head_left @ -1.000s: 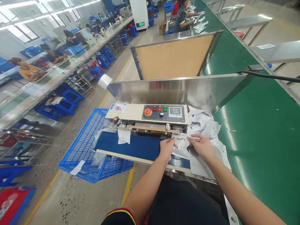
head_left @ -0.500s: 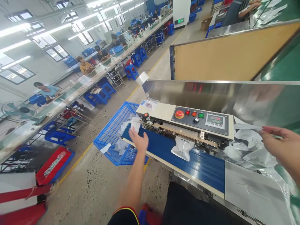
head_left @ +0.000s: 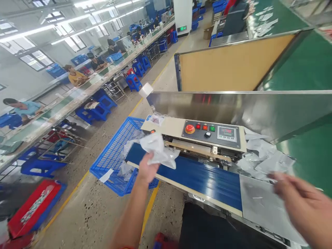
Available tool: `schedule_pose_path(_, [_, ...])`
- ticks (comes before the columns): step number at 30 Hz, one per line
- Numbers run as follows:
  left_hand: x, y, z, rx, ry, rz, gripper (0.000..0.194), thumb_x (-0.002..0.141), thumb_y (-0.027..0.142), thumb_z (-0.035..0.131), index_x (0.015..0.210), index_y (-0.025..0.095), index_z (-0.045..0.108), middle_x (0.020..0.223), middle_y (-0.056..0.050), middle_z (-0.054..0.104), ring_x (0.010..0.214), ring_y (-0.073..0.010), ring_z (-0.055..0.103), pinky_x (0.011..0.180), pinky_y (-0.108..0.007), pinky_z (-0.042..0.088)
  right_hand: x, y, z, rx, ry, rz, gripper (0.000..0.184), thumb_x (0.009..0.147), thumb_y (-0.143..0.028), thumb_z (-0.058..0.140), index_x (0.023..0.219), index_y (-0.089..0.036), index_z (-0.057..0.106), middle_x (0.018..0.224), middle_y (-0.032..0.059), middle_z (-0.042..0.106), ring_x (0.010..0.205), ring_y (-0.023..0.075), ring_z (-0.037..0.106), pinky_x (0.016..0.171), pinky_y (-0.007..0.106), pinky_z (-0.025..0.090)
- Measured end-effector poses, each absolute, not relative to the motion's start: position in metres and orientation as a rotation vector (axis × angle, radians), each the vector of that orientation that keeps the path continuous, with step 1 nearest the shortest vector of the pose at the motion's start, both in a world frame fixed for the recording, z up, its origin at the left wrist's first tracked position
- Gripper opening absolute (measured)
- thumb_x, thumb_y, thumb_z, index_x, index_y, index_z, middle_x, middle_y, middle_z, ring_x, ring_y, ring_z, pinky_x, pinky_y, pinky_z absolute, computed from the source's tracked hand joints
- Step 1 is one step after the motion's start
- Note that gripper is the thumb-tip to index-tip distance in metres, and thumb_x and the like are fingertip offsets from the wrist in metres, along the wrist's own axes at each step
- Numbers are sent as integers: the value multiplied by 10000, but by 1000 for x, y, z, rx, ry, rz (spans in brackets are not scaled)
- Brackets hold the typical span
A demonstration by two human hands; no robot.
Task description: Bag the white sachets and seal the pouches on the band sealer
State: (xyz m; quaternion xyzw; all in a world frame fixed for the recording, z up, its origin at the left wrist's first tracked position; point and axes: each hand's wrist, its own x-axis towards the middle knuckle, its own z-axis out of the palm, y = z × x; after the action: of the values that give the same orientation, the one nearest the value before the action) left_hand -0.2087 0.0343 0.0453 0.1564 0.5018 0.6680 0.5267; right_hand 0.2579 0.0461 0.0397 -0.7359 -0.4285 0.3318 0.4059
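My left hand (head_left: pixel 148 168) is over the left end of a blue conveyor belt (head_left: pixel 192 176), its fingers closed on a whitish plastic bag (head_left: pixel 153 143). Against that bag, and partly behind it, another clear bag (head_left: pixel 169 159) shows over the belt. The belt runs along the front of a band sealing machine (head_left: pixel 171 124) with a lit display (head_left: pixel 227 133). My right hand (head_left: pixel 298 195), smeared by motion, hovers above the metal plate (head_left: pixel 261 197) at the belt's right end. Just beyond it lies a heap of plastic bags (head_left: pixel 269 157); whether its fingers hold anything is unclear.
A blue plastic basket (head_left: pixel 106 155) holding clear bags stands on the floor under the belt's left end. A steel panel (head_left: pixel 202 103) rises behind the machine. Across the aisle, people sit along a long workbench (head_left: pixel 85 90) with blue stools (head_left: pixel 133 82).
My left hand has closed on a bag at the belt's left end. The bag on the belt has shifted left. My right hand has come away from the heap, lower and nearer. The view has turned right.
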Motion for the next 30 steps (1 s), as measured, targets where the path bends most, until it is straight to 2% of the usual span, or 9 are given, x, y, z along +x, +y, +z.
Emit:
schedule_pose_path(1, [-172,27,38,313,1114,1462,407,842,333,816,1206,172,733,1178,-123,814,1042,-298,784,946,-445,628,239,33,43,-1772,-1033,1062,628,737,-783,796,977,-205,837,805,118,750,627,216,599,560,348,486])
schedule_pose_path(3, [-99,15,24,263,1029,1157,398,802,340,864,1147,171,761,1087,-124,826,984,-308,796,895,-429,638,205,18,43,-1594,-892,1431,724,680,-823,823,1043,-196,833,868,111,771,561,161,521,492,302,403])
schedule_pose_path(4, [-64,11,17,268,1011,1024,409,778,346,890,1121,157,774,1042,-138,827,948,-311,798,868,-417,638,195,14,39,-1548,-828,1517,735,663,-822,842,1044,-193,826,824,90,753,533,136,476,474,279,362])
schedule_pose_path(7, [17,7,3,311,1006,792,500,727,429,948,1110,145,798,941,-136,816,849,-285,782,797,-380,627,194,13,24,-1528,-682,1557,681,631,-786,896,928,-181,795,663,19,648,507,97,405,469,238,301])
schedule_pose_path(10, [60,14,-4,403,1056,796,555,716,614,935,989,145,819,822,-100,782,764,-243,736,723,-333,593,222,14,11,-1579,-581,1458,623,599,-739,937,793,-181,740,575,-18,562,503,94,404,467,227,296])
schedule_pose_path(12, [73,24,-6,469,1136,843,581,701,692,906,839,138,804,764,-86,754,737,-227,704,680,-304,559,240,16,6,-1601,-533,1426,592,584,-700,956,731,-183,706,532,-28,527,489,95,402,458,228,293])
schedule_pose_path(15, [82,41,-10,505,1279,810,572,683,698,886,731,140,772,728,-82,731,708,-224,674,631,-297,534,255,23,1,-1621,-444,1445,539,586,-630,968,692,-193,671,490,-24,519,461,102,407,440,237,301])
schedule_pose_path(23, [71,62,-15,543,1432,790,477,761,622,844,749,152,762,771,-91,739,697,-207,667,653,-315,570,240,54,-6,-1569,-416,1515,442,626,-497,955,688,-189,645,503,-21,535,466,97,447,435,221,342])
schedule_pose_path(30, [32,55,-25,516,1456,931,533,766,661,837,772,130,795,732,-100,748,658,-203,667,593,-277,515,204,65,-8,-1609,-646,1615,482,696,-619,902,707,-179,705,522,4,590,470,101,472,462,219,394])
